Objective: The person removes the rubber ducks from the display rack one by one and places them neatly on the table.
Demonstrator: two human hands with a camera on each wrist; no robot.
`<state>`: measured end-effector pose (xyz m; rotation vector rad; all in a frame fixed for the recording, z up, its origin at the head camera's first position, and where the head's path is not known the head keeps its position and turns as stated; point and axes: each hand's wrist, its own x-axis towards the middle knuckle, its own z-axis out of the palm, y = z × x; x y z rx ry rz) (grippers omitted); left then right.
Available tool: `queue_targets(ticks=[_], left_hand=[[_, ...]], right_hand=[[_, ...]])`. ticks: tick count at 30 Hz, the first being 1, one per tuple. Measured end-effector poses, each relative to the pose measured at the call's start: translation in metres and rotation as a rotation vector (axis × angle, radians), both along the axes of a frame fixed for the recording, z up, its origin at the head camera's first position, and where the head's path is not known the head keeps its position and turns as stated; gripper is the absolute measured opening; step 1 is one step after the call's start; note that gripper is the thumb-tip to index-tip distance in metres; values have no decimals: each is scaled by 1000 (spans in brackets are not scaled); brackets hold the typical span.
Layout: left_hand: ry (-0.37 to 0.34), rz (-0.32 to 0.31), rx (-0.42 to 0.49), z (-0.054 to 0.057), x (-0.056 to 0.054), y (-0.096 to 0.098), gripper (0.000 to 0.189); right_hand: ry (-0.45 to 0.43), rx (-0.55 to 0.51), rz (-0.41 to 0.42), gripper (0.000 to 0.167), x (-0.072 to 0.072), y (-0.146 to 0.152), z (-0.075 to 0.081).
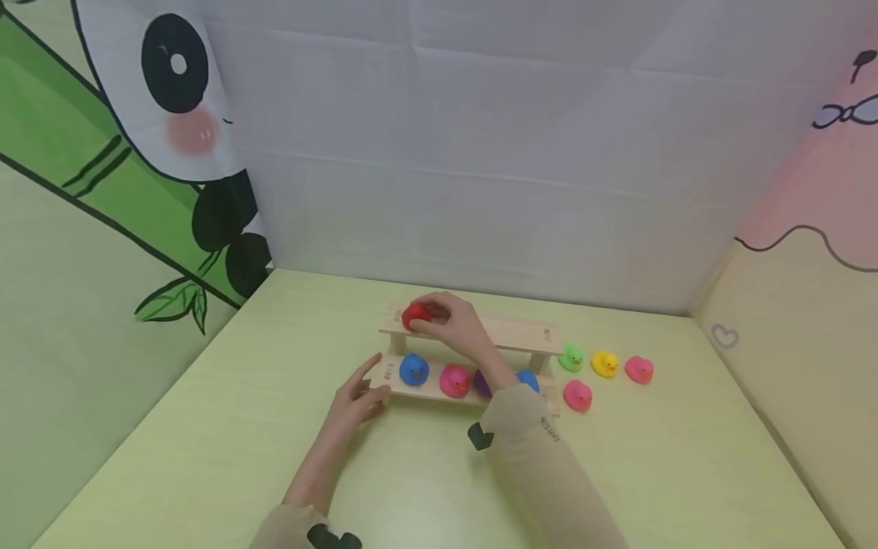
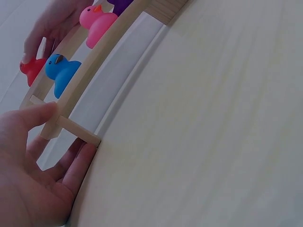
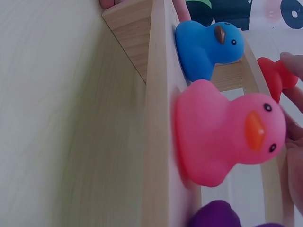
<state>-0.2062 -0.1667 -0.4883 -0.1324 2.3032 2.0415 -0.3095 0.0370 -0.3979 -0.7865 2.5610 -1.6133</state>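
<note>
A two-tier wooden stand stands on the table. My right hand pinches a red rubber duck at the left end of its upper tier. On the lower tier sit a blue duck, a pink duck, a purple duck and another blue duck, the last two partly behind my right forearm. My left hand grips the stand's left end. In the left wrist view its thumb lies at the lower board's edge, with fingers down by the leg.
Right of the stand, loose on the table, are a green duck, a yellow duck and two pink ducks, one farther right and one nearer. A pale cloth wall rises behind the table.
</note>
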Motion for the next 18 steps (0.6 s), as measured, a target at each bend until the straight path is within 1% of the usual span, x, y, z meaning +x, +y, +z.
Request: queue_targets(ticks=[2, 3, 7, 18], left_hand=[[-4, 2, 0, 0, 0, 0, 63], [-6, 3, 1, 0, 0, 0, 63], [-11, 12, -2, 1, 1, 0, 63], [-10, 12, -8, 5, 4, 0, 63]], right_hand=[[-10, -23, 0, 38, 1, 0, 1], [-5, -41, -4, 37, -3, 0, -4], [-16, -91, 1, 36, -2, 0, -5], [-31, -100, 9, 39, -2, 1, -3]])
